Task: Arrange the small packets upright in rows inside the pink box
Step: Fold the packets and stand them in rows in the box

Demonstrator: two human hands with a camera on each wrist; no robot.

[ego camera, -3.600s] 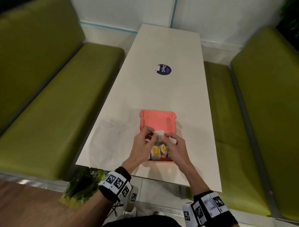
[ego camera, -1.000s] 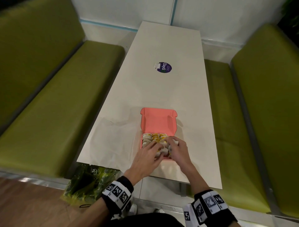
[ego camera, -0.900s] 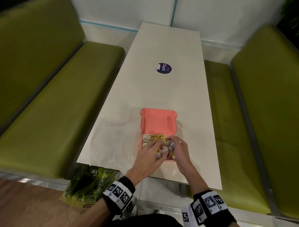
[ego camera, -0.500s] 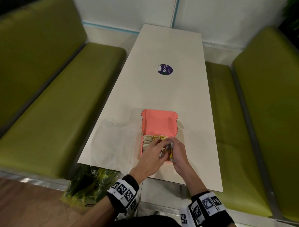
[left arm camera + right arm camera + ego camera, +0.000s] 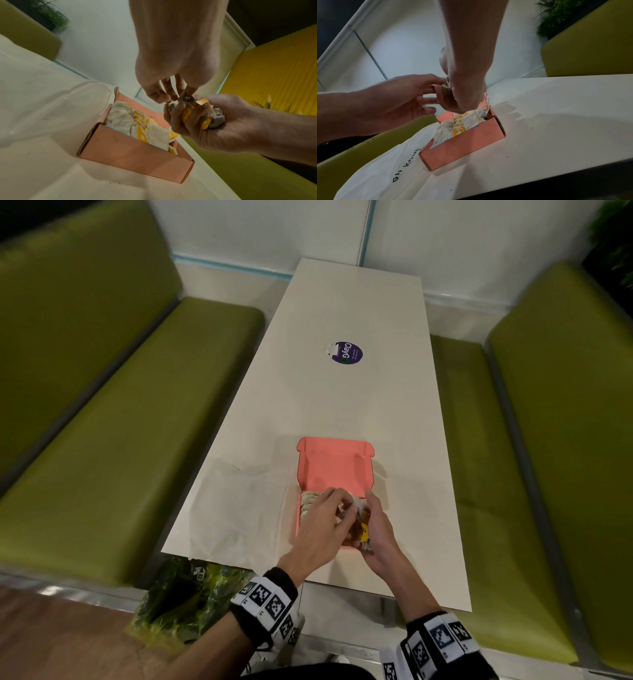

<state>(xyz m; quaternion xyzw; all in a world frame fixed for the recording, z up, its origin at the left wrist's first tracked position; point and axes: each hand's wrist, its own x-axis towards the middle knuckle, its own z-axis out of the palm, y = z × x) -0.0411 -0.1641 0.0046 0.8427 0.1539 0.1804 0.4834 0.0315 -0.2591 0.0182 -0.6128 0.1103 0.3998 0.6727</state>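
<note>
The pink box (image 5: 334,467) stands open near the table's front edge, its lid tilted back. Small white packets with yellow tags (image 5: 130,121) stand packed in it, mostly along the left side (image 5: 462,124). My right hand (image 5: 368,529) hovers over the box's right near corner and grips a bunch of packets (image 5: 197,117). My left hand (image 5: 342,505) reaches across from the left and pinches the top of one packet (image 5: 186,98) in that bunch. The hands hide the near right part of the box.
A white plastic bag (image 5: 239,508) lies flat on the table left of the box. A round purple sticker (image 5: 346,353) sits further back on the white table (image 5: 394,412). Green benches (image 5: 120,422) run along both sides. A yellow-green bag (image 5: 191,594) lies on the floor.
Both hands were down among the packets at the box's near end. The right hand has since gathered a bunch and raised it slightly, and the left hand now pinches one packet of it.
</note>
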